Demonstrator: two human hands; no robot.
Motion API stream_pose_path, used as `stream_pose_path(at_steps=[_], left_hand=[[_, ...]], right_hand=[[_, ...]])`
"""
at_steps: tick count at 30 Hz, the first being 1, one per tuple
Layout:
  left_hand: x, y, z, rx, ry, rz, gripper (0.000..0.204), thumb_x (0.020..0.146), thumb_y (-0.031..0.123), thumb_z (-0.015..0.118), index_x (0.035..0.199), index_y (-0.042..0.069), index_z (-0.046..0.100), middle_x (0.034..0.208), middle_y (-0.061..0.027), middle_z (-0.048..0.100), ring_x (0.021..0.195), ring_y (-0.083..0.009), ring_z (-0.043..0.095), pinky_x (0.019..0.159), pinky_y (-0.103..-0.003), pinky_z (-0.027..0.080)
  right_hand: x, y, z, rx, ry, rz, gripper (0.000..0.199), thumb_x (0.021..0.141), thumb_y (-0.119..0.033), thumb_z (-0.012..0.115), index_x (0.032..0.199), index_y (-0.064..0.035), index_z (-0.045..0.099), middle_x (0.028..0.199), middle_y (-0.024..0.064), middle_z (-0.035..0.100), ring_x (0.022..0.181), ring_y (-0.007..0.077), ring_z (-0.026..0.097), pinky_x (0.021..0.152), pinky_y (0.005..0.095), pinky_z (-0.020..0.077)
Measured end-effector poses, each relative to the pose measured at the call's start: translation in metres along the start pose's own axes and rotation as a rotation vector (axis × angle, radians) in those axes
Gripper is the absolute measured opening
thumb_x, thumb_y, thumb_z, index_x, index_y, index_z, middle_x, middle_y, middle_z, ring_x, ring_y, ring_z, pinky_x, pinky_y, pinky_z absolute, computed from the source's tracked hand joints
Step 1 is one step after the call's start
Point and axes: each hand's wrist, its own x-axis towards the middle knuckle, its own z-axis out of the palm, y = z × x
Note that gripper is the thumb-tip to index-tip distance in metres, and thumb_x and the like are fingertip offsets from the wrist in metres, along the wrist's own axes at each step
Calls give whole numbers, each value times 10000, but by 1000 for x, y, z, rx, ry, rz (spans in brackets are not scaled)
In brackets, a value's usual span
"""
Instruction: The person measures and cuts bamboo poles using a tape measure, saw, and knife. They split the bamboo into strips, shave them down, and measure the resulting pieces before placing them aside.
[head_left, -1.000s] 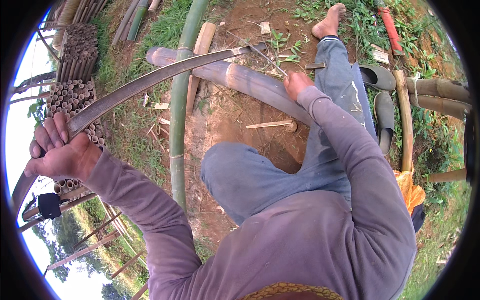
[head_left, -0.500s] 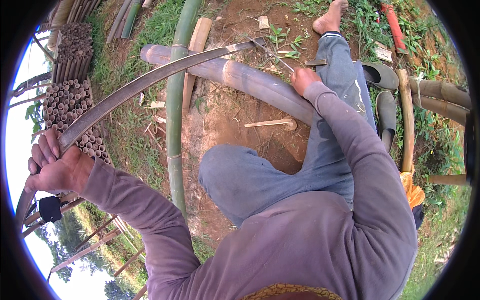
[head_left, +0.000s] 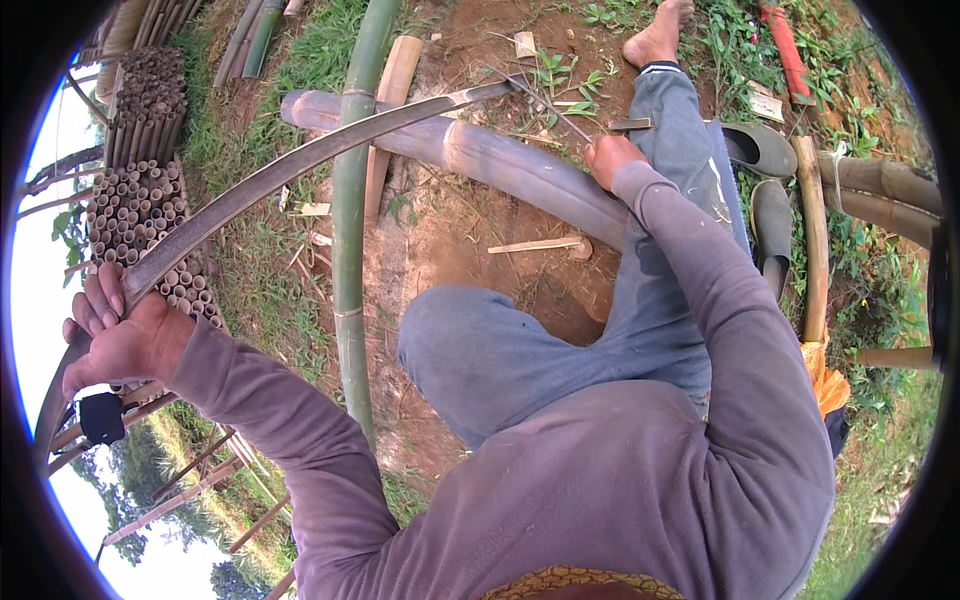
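A long, dark, bowed bamboo strip (head_left: pixel 300 160) runs from the far left to the middle of the far ground. My left hand (head_left: pixel 135 335) is closed around its near part, with the strip passing between thumb and fingers. My right hand (head_left: pixel 612 162) is closed on a knife (head_left: pixel 556 112); the handle is hidden in my fist. Its thin blade points up and to the left, crossing the strip's far end. Beneath that end lies a thick grey bamboo trunk (head_left: pixel 510 165), reaching to my outstretched leg. The strip also passes over a green bamboo pole (head_left: pixel 349 230).
A split bamboo piece (head_left: pixel 390 110) lies beside the green pole. A short pale stick (head_left: pixel 535 245) rests on the dirt before my bent knee. Cut bamboo tubes (head_left: pixel 135 205) are stacked at left. Grey clogs (head_left: pixel 770 225) and a wooden post (head_left: pixel 812 240) are at right.
My left hand has shifted slightly right. The strip's far end has slid a little left and down along the blade. My right hand has barely moved and keeps the knife.
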Motion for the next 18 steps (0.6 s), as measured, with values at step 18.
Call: stream_pose_path(at_steps=[18], left_hand=[[5,8,-14,-216,-21,7,826,805,938,290,639,174,558,534,58,485,480,-128,464,452,-290,380]], right_hand=[[-23,-49,-50,27,8,-202,308,1006,-288,515,1111,-41,666,993,281,712,951,451,695,863,541,549]])
